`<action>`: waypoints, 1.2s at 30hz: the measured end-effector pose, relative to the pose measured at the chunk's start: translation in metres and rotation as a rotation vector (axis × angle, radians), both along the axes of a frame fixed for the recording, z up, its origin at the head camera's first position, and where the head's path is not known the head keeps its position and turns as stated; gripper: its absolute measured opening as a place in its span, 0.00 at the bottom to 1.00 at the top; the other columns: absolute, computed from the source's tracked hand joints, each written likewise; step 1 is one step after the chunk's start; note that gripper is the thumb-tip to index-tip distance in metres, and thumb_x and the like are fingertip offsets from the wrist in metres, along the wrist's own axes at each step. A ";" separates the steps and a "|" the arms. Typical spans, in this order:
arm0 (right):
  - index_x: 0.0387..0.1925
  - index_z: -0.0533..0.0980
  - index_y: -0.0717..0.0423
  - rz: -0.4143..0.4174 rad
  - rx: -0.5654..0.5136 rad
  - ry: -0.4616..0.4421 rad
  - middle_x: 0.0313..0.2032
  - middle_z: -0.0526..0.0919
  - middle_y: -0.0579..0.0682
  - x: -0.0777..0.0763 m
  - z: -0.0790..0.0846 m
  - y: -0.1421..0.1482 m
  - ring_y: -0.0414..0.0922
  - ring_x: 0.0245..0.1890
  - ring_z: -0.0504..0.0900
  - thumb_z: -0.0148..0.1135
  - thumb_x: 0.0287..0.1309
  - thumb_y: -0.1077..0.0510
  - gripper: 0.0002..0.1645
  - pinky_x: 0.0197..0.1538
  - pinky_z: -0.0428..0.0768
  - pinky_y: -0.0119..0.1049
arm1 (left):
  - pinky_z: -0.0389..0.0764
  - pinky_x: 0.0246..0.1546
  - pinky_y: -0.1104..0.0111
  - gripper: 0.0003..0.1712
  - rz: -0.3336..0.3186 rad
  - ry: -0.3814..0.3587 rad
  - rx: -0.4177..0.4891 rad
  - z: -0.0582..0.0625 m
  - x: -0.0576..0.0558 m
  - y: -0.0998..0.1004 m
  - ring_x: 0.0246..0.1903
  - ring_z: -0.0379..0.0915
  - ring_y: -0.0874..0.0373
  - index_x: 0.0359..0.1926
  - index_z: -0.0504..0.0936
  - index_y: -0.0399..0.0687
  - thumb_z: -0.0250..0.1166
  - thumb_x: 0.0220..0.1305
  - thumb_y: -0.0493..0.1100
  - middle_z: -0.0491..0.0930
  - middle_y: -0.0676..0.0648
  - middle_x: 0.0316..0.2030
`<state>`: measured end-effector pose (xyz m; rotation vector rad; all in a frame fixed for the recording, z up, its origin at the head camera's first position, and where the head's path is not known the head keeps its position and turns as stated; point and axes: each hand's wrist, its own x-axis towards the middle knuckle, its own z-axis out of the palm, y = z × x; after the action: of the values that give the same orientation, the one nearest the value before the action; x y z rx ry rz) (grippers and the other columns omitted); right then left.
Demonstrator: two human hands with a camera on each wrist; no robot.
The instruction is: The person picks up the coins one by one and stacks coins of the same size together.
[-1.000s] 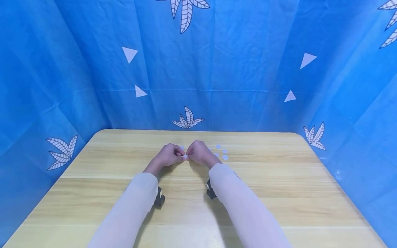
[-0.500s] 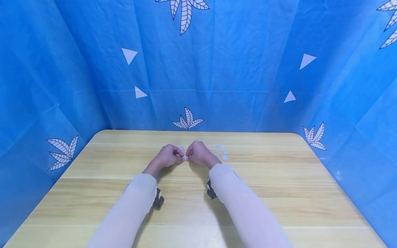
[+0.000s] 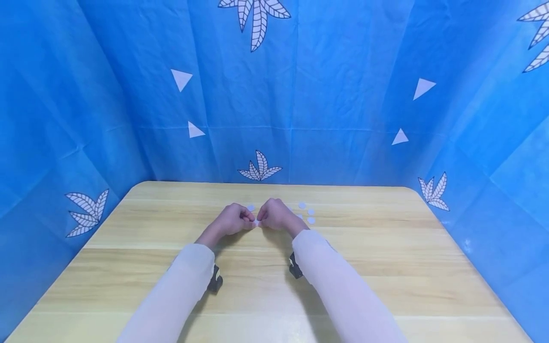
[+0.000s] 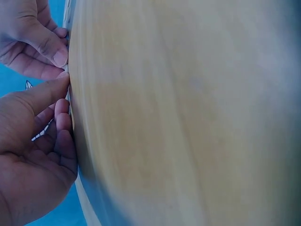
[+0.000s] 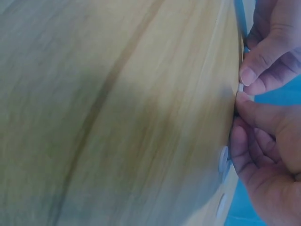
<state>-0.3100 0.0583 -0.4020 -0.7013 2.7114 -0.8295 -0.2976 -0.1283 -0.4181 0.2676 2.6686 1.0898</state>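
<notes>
Near the far side of the wooden table, my left hand [image 3: 233, 219] and right hand [image 3: 276, 215] meet fingertip to fingertip. Between them they pinch a small flat white disc [image 3: 256, 222], mostly covered by the fingers. Only its thin pale edge [image 5: 241, 87] shows in the right wrist view, with thumb and forefinger of each hand at it. In the left wrist view the left hand [image 4: 37, 155] is the lower one, its other fingers curled in, and the right hand [image 4: 35, 42] comes from above. Another white disc [image 3: 250, 208] lies just beyond the left hand.
Several more white discs lie right of the right hand, among them a far disc [image 3: 302, 205] and a near disc [image 3: 311, 220]. Blue printed cloth [image 3: 343, 95] hangs behind the table [image 3: 364, 247] and along both sides. A black wrist camera [image 3: 296, 267] sits under each sleeve.
Both hands keep their pinch on the disc with hardly any movement. The left forearm shifts slightly left, and the whole head view drops a little in the frame.
</notes>
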 end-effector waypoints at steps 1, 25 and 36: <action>0.38 0.88 0.57 0.005 0.000 0.003 0.36 0.89 0.49 0.001 0.000 0.000 0.43 0.40 0.85 0.74 0.57 0.65 0.06 0.50 0.83 0.34 | 0.74 0.54 0.57 0.04 -0.004 0.002 -0.002 0.000 0.001 0.000 0.39 0.73 0.54 0.38 0.87 0.45 0.73 0.64 0.40 0.80 0.49 0.32; 0.38 0.87 0.61 0.137 -0.033 0.010 0.38 0.90 0.52 0.011 0.003 0.007 0.47 0.42 0.88 0.71 0.55 0.71 0.09 0.48 0.84 0.33 | 0.78 0.44 0.64 0.03 -0.099 0.036 -0.036 0.002 0.013 -0.001 0.35 0.75 0.57 0.36 0.87 0.45 0.74 0.61 0.37 0.82 0.50 0.31; 0.37 0.87 0.62 0.180 -0.056 0.023 0.37 0.90 0.52 0.016 0.002 0.010 0.47 0.41 0.88 0.71 0.55 0.72 0.08 0.47 0.84 0.33 | 0.80 0.42 0.65 0.03 -0.147 0.060 -0.038 0.003 0.017 -0.001 0.34 0.76 0.58 0.35 0.87 0.44 0.74 0.61 0.36 0.82 0.51 0.29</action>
<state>-0.2944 0.0687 -0.3998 -0.9561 2.6049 -0.8613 -0.2806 -0.1289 -0.4149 0.4883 2.6694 1.0008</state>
